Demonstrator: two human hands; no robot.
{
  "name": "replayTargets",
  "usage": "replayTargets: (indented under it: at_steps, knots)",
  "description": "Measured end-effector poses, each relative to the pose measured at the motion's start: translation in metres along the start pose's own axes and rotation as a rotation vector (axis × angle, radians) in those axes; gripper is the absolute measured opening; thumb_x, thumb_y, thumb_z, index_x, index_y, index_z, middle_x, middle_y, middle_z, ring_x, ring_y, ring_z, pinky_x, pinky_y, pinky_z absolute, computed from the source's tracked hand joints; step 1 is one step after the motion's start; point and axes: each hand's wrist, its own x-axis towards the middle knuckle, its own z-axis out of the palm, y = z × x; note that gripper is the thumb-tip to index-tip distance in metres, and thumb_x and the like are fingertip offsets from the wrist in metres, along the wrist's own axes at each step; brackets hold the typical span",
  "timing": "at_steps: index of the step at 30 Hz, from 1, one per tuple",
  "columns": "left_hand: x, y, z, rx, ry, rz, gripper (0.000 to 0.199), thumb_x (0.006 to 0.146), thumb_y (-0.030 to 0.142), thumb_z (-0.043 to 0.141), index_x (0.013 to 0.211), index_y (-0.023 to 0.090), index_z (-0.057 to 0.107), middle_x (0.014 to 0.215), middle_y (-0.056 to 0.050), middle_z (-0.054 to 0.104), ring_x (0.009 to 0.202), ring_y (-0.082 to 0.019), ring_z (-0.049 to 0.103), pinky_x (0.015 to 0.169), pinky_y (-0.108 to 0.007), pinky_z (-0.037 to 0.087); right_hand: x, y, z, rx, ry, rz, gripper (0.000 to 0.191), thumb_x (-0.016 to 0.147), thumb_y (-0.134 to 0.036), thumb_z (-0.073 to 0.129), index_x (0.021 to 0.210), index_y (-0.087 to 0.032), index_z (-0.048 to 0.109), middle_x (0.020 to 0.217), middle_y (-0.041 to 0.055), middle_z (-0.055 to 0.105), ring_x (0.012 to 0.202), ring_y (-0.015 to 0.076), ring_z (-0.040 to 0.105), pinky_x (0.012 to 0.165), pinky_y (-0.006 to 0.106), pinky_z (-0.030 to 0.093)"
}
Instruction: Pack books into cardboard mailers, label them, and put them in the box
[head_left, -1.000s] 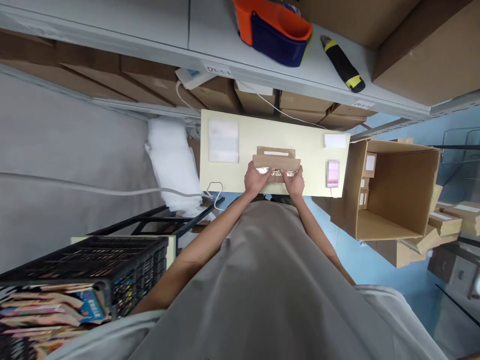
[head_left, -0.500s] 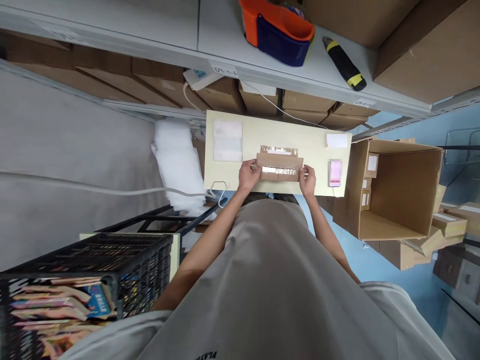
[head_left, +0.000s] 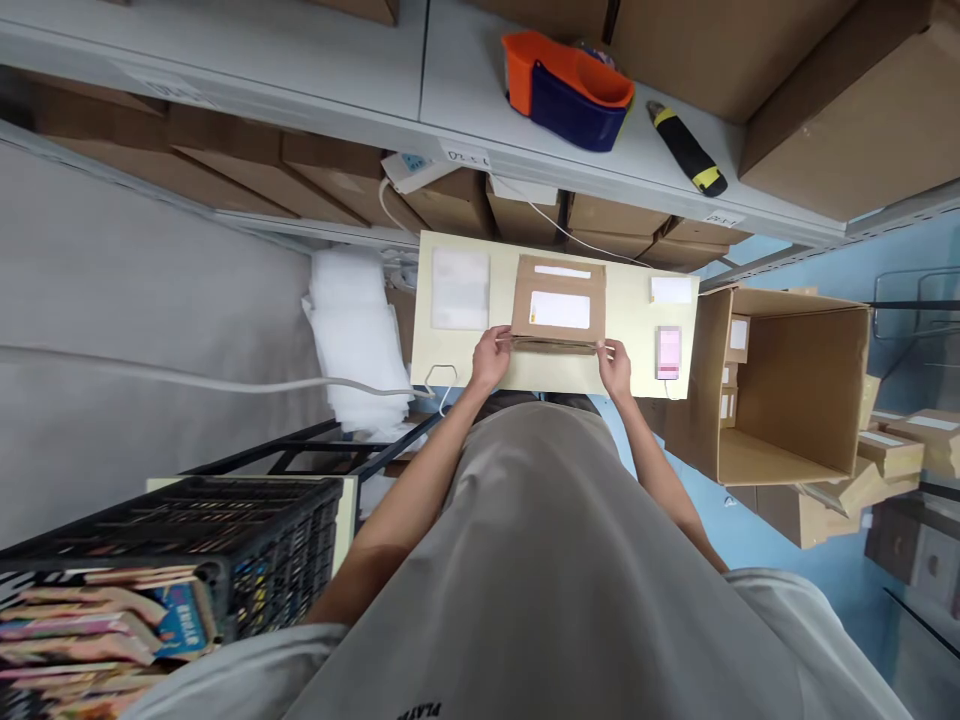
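On the cream table (head_left: 637,360) in front of me is a small brown cardboard box (head_left: 521,300) with two white labels facing up. My left hand (head_left: 491,358) pinches its near left corner. At the near right corner, my right hand (head_left: 615,368) holds it between thumb and fingers. A narrow fold of cardboard shows along the near edge between both hands. The fingertips are partly hidden at the corners.
A white sheet stack (head_left: 460,290) lies left, a phone (head_left: 668,353) and white labels (head_left: 671,290) right. A large open carton (head_left: 795,380) stands to the right. Above are an orange-blue tape dispenser (head_left: 574,105) and box cutter (head_left: 688,148). A black crate (head_left: 285,560) sits lower left.
The box has turned over: its labelled face now points up, where taped brown cardboard showed before. Both hands stay at its near corners. My view has shifted slightly.
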Motion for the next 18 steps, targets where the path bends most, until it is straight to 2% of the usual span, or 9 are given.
replayTargets:
  at_steps: [3, 6, 8, 11, 15, 18]
  knots:
    - [0.004, -0.020, 0.007, -0.044, -0.075, -0.147, 0.044, 0.089, 0.015, 0.059, 0.128, 0.016, 0.078, 0.125, -0.015, 0.084, 0.116, -0.028, 0.081, 0.113, -0.047, 0.064, -0.001, 0.015, 0.008, -0.018, -0.049, 0.100, 0.058, 0.103, -0.079, 0.055, 0.111, -0.022, 0.065, 0.125, 0.0227, 0.082, 0.117, 0.0329, 0.079, 0.100, 0.050, 0.067]
    - [0.014, -0.025, 0.009, -0.054, -0.077, -0.178, 0.043, 0.089, 0.018, 0.058, 0.127, 0.013, 0.078, 0.128, -0.020, 0.083, 0.122, -0.030, 0.080, 0.114, -0.049, 0.063, 0.007, 0.022, 0.008, -0.028, -0.077, 0.138, 0.058, 0.100, -0.078, 0.061, 0.114, -0.021, 0.067, 0.127, 0.0227, 0.082, 0.120, 0.0332, 0.078, 0.104, 0.050, 0.066]
    - [0.027, -0.020, 0.009, -0.058, -0.059, -0.168, 0.046, 0.093, 0.020, 0.055, 0.133, 0.012, 0.077, 0.143, -0.022, 0.079, 0.134, -0.030, 0.076, 0.119, -0.048, 0.059, 0.021, 0.021, 0.005, -0.013, -0.040, 0.118, 0.061, 0.101, -0.076, 0.060, 0.123, -0.020, 0.069, 0.136, 0.0231, 0.079, 0.126, 0.0321, 0.076, 0.108, 0.049, 0.064]
    - [0.049, -0.002, 0.012, -0.077, -0.026, -0.126, 0.050, 0.098, 0.021, 0.050, 0.141, 0.013, 0.074, 0.160, -0.021, 0.070, 0.147, -0.028, 0.068, 0.125, -0.045, 0.054, 0.049, 0.012, 0.004, 0.050, 0.011, 0.099, 0.064, 0.101, -0.075, 0.059, 0.129, -0.019, 0.070, 0.144, 0.0227, 0.076, 0.132, 0.0309, 0.072, 0.115, 0.049, 0.060]
    - [0.065, 0.023, 0.015, -0.115, 0.025, -0.081, 0.042, 0.101, 0.027, 0.055, 0.134, 0.016, 0.077, 0.153, -0.018, 0.075, 0.144, -0.029, 0.069, 0.129, -0.045, 0.050, 0.076, -0.005, 0.006, 0.152, -0.013, 0.156, 0.069, 0.099, -0.076, 0.061, 0.136, -0.019, 0.071, 0.145, 0.0195, 0.078, 0.131, 0.0296, 0.072, 0.119, 0.051, 0.057]
    - [0.058, 0.032, 0.008, -0.150, 0.037, -0.020, 0.037, 0.106, 0.037, 0.053, 0.127, 0.020, 0.079, 0.143, -0.015, 0.079, 0.132, -0.029, 0.073, 0.122, -0.045, 0.056, 0.069, -0.020, 0.002, 0.163, -0.013, 0.108, 0.072, 0.101, -0.078, 0.056, 0.143, -0.021, 0.070, 0.151, 0.0177, 0.075, 0.132, 0.0289, 0.072, 0.119, 0.050, 0.057]
